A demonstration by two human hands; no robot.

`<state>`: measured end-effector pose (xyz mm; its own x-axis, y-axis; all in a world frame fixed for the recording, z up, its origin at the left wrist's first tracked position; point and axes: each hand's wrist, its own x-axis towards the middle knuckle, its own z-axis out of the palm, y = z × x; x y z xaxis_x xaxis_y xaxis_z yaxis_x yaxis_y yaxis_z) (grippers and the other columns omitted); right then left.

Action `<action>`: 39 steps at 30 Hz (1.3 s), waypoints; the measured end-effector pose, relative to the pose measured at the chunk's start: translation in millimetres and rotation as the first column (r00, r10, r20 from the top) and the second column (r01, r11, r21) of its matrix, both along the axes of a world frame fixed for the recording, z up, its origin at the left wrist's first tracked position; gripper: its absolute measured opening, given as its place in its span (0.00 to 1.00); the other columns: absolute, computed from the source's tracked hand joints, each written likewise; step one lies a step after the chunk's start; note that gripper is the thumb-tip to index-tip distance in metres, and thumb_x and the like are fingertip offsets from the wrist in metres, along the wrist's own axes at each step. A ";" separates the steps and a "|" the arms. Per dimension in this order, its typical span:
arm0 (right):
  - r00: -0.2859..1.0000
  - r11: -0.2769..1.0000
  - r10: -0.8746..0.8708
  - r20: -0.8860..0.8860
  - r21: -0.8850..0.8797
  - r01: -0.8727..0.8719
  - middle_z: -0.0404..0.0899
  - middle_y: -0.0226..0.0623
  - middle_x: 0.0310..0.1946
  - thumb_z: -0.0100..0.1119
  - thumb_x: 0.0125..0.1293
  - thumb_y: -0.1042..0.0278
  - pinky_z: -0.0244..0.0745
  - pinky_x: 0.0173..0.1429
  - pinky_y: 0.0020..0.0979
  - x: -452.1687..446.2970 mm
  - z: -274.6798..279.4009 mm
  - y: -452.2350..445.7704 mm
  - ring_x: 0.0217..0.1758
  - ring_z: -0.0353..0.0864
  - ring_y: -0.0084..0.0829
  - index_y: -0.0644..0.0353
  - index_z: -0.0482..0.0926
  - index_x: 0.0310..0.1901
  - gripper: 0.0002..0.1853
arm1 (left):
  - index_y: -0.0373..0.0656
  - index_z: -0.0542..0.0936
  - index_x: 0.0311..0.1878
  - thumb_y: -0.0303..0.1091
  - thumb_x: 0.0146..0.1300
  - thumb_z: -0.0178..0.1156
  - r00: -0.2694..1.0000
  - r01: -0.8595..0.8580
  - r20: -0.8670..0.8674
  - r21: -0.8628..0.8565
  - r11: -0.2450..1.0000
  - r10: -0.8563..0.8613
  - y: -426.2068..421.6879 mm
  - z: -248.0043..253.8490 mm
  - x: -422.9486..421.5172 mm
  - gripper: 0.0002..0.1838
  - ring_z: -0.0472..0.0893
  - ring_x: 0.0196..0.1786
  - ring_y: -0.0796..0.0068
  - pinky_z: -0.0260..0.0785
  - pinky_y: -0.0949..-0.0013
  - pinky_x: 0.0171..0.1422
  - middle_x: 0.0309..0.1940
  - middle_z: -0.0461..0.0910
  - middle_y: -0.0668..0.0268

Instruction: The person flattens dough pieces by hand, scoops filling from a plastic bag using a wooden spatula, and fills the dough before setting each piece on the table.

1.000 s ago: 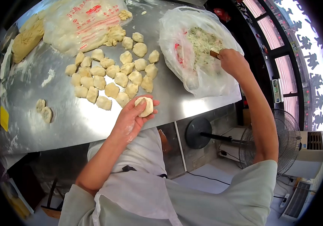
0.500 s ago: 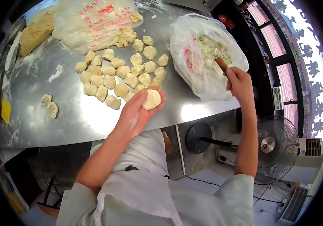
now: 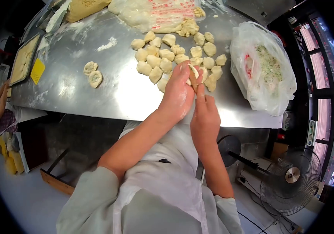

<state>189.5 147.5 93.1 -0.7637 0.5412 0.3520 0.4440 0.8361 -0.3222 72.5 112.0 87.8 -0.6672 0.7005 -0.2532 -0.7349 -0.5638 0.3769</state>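
My left hand [image 3: 176,93] is cupped around a flattened round of dough [image 3: 194,71], mostly hidden by the fingers. With closed fingers my right hand [image 3: 206,117] grips a flat wooden spatula [image 3: 193,81], its tip in against the dough. Whether filling sits on the dough cannot be made out. Just beyond both hands lie several pale dough pieces [image 3: 153,60] on the steel table [image 3: 124,93]. To the right, an open plastic bag [image 3: 248,87] holds a whitish filling with green bits [image 3: 269,64]. Two shaped dough rounds with greenish filling showing [image 3: 95,78] lie to the left.
A large dough mass under printed plastic [image 3: 147,13] lies at the back. At the left are a tray of dough [image 3: 23,60], a yellow card [image 3: 38,71] and another person's arm [image 3: 1,102]. A standing fan [image 3: 291,175] is at the lower right.
My right hand has come from the filling bag to my left hand, bringing the spatula to the dough. The left hand has curled up around the dough. The view has swung left.
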 end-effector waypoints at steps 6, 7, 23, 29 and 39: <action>0.988 0.963 0.151 0.031 -0.229 -0.140 0.78 0.41 0.37 0.61 0.67 0.81 0.78 0.40 0.38 9.8 9.0 -9.3 0.38 0.82 0.40 0.60 0.79 0.68 0.26 | 0.36 0.67 0.69 0.33 0.84 0.46 0.996 -0.059 0.062 -0.065 0.996 0.063 -31.9 -15.1 -13.5 0.18 0.73 0.69 0.53 0.66 0.53 0.81 0.64 0.70 0.51; 0.981 0.934 0.192 -0.022 -0.301 -0.190 0.78 0.41 0.36 0.60 0.68 0.81 0.78 0.40 0.37 12.8 13.0 -7.6 0.37 0.81 0.39 0.61 0.79 0.67 0.25 | 0.35 0.68 0.69 0.32 0.83 0.46 0.994 -0.071 0.082 -0.064 0.995 0.076 -36.8 -16.1 -16.7 0.18 0.73 0.70 0.53 0.67 0.54 0.81 0.64 0.70 0.50; 0.944 0.723 0.267 -0.195 -0.607 -0.330 0.82 0.41 0.39 0.59 0.71 0.82 0.76 0.46 0.27 0.1 -7.2 -23.5 0.36 0.80 0.29 0.63 0.80 0.65 0.21 | 0.31 0.70 0.65 0.29 0.76 0.53 0.942 -0.140 0.283 -0.152 0.978 0.179 -150.9 -52.4 -50.1 0.18 0.76 0.67 0.48 0.70 0.50 0.74 0.63 0.74 0.45; 0.987 0.504 0.105 -0.123 -0.849 -0.160 0.83 0.34 0.38 0.57 0.73 0.81 0.74 0.41 0.23 13.3 -29.0 -24.0 0.35 0.77 0.21 0.64 0.80 0.65 0.20 | 0.30 0.71 0.62 0.33 0.77 0.54 0.950 -0.308 -0.148 -0.297 0.904 0.275 -180.9 -18.9 -117.7 0.18 0.77 0.65 0.47 0.72 0.51 0.73 0.62 0.75 0.43; 0.972 0.485 0.034 -0.231 -0.847 -0.218 0.83 0.30 0.37 0.58 0.76 0.76 0.69 0.34 0.20 33.1 -28.5 -19.8 0.31 0.72 0.15 0.64 0.79 0.66 0.18 | 0.32 0.77 0.60 0.32 0.77 0.57 0.930 0.067 -0.241 -0.631 0.773 -0.277 -173.2 -19.3 -50.5 0.16 0.86 0.55 0.61 0.80 0.61 0.62 0.50 0.84 0.54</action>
